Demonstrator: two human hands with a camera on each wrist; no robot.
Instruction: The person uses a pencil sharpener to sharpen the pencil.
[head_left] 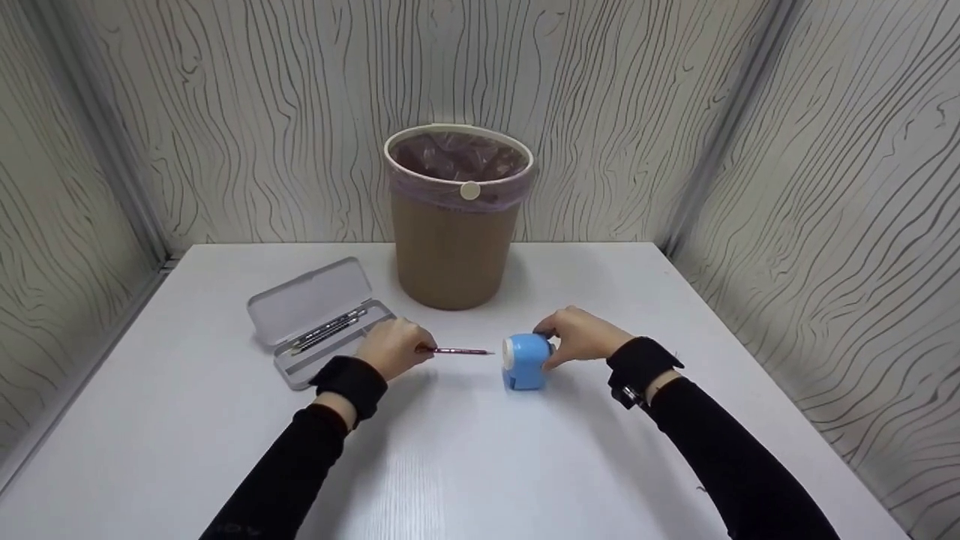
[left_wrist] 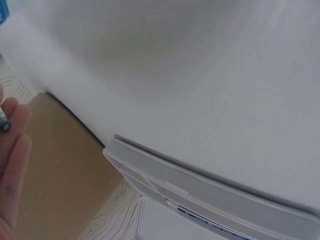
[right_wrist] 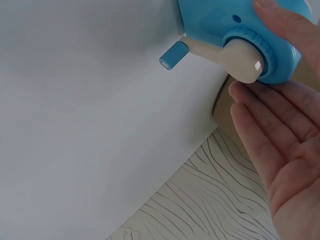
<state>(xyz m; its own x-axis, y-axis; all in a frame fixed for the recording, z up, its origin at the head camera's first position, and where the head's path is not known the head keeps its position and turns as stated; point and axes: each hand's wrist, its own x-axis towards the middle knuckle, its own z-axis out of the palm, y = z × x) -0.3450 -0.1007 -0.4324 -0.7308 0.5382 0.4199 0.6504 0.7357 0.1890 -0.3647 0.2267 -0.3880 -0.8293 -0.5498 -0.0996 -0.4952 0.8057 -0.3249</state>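
In the head view my left hand (head_left: 396, 348) pinches a dark red pencil (head_left: 461, 351) near its back end. The pencil lies level, its tip pointing right at the white front of a blue pencil sharpener (head_left: 528, 360), with a small gap between. My right hand (head_left: 583, 334) grips the sharpener from behind, thumb on one side and fingers on the other. In the right wrist view the sharpener's crank handle (right_wrist: 175, 55) sticks out, cream with a blue knob, and no finger is on it. The left wrist view shows only the edge of my left hand (left_wrist: 14, 165) and the pencil's end (left_wrist: 4, 123).
An open grey pencil case (head_left: 300, 379) lies left of my left hand, lid tilted back, with several pencils (head_left: 328, 331) inside. Behind the hands stands a brown waste bin (head_left: 454, 251) lined with a purplish bag. Patterned walls (head_left: 300, 112) enclose the white table (head_left: 450, 465).
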